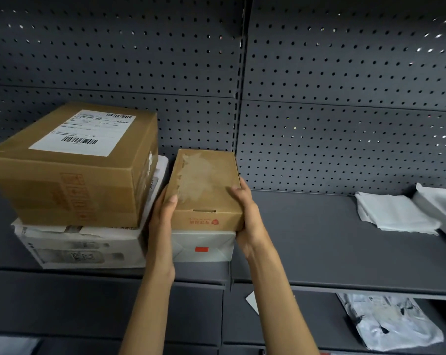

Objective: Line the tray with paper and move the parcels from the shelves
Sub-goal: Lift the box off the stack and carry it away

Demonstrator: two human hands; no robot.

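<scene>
Both hands clasping small brown parcel (204, 190): left hand (163, 221) and right hand (247, 213) on its sides, atop white parcel (204, 248) on shelf (319, 242). Close beside, left: large labelled box (73, 165) on white carton (81, 249). Far right: folded white paper (393, 211).

On the shelf (319, 239), a small box (204, 188) sits atop a flat parcel (204, 249), with one of the hands at each of its sides: left (163, 219), right (247, 208). Just left of the small box, a large box (71, 165) rests on a wide parcel (83, 249). Well right of it lies folded paper (393, 211). Below that, on the lower shelf, lies a bag (388, 321).
</scene>
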